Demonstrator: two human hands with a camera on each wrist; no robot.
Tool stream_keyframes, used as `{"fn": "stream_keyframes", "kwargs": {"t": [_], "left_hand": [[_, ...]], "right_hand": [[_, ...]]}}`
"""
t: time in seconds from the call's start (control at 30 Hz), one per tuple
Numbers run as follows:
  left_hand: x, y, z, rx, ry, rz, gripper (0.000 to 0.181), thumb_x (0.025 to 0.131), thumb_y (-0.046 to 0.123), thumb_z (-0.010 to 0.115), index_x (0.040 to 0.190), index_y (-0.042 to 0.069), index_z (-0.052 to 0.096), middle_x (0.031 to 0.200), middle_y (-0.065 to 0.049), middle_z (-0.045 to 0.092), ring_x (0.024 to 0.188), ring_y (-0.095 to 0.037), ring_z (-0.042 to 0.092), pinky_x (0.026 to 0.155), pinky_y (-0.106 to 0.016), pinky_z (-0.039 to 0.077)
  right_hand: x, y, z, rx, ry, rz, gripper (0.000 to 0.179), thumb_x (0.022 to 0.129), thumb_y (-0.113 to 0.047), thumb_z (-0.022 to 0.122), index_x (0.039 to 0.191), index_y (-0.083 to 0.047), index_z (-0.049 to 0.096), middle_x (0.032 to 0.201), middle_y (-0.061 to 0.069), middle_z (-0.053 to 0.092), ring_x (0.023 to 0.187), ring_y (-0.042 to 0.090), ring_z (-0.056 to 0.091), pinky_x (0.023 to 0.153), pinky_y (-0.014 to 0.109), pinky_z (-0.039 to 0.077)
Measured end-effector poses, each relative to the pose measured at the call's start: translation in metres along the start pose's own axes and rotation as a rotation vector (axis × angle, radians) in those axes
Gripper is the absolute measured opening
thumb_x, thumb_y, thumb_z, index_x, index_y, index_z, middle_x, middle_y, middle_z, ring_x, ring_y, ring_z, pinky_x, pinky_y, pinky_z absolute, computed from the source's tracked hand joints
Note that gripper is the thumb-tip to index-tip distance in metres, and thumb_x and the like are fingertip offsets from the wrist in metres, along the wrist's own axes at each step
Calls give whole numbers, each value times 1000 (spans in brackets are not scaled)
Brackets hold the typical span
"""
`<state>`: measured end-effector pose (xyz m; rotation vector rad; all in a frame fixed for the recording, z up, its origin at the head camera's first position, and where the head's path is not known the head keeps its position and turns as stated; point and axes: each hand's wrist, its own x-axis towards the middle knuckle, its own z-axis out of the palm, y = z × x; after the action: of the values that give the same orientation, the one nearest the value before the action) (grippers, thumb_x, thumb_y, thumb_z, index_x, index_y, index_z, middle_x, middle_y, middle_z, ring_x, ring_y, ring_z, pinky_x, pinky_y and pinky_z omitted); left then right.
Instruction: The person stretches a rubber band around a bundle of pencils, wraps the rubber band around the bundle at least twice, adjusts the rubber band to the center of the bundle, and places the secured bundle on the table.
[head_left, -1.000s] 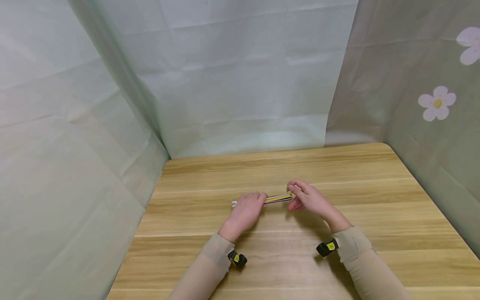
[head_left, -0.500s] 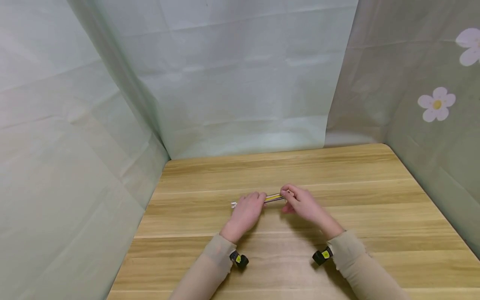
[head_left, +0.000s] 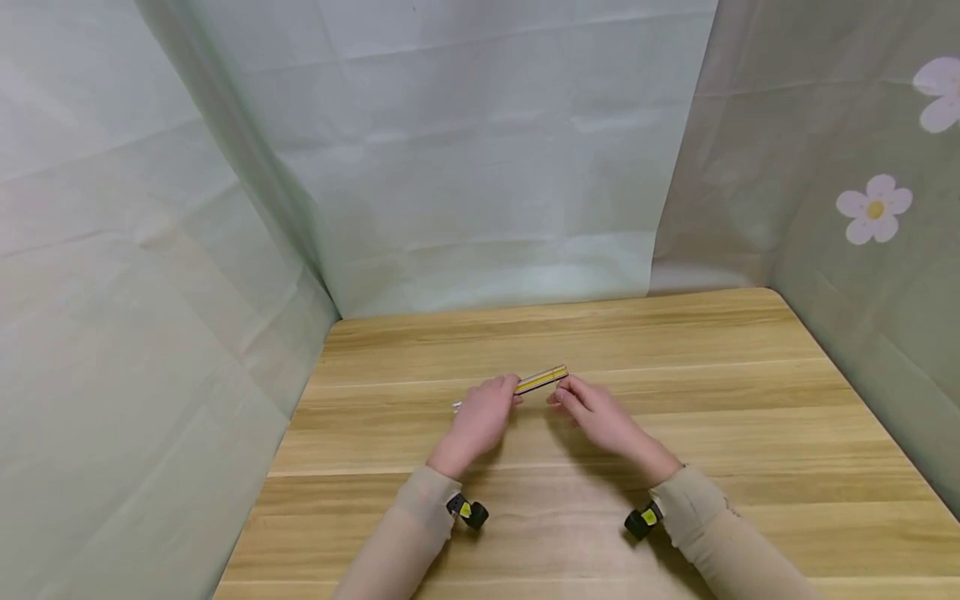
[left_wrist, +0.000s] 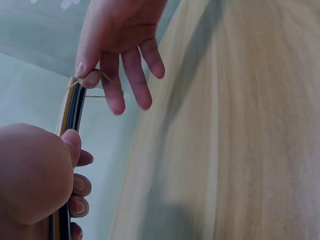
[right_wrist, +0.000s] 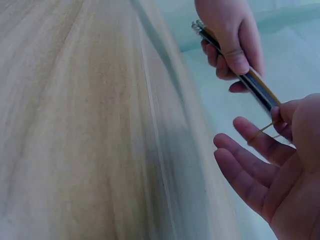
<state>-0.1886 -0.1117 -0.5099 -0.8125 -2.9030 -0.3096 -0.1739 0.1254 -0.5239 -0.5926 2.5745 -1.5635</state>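
So nearest the camera it's two beige sleeves (head_left: 397,533), each with a little black gadget (head_left: 476,515) with a yellow-green patch strapped at the wrist. Past those, both bare hands are working over the middle of the counter (head_left: 555,533). The left hand (head_left: 480,417) has its fingers wrapped round a slim bundle of pencil-like sticks (head_left: 538,381), yellow, dark and pale ones side by side.

The bundle's long axis runs mostly left to right on a slant: the silvery tips poke out past the left hand at the left, a bit closer to the person, and the other end points right and away. Looks held up off the counter to me.

The right hand (head_left: 603,417) is at that right end, pinching a thin tan band (right_wrist: 261,132) between thumb and a finger. The band also stretches across to another finger, and the rest are loosely spread. Can't tell how far round the sticks it goes.

Behind the counter's far edge hangs a pale creased cloth (head_left: 487,167), with white flowers (head_left: 892,200) on the right side.
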Motion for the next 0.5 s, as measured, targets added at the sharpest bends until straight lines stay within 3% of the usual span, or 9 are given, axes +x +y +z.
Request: {"fn": "stream_keyframes", "kwargs": {"t": [0.13,0.3,0.5], "left_hand": [[1,3,-3,-38,16,27,19,111,23,59,122,7,60,100,-8,70,89,-26,69,75,-46,57],[3,9,-5,-92,22,86,15,109,19,62,117,7,61,95,-6,68,84,-24,67,73,-44,57],[2,14,-5,-232,-46,102,15,111,19,58,120,8,60,98,-3,68,84,-17,65,76,-37,57]], "right_hand": [[1,4,-1,107,-36,28,33,118,-25,42,128,-4,66,130,20,70,114,39,71,82,47,62],[2,10,-1,260,-79,65,39,119,-22,35,141,2,57,139,29,62,122,46,66,92,53,59],[2,14,2,346,-133,70,38,118,-16,35,142,10,50,137,32,59,122,50,64,95,54,58]]}}
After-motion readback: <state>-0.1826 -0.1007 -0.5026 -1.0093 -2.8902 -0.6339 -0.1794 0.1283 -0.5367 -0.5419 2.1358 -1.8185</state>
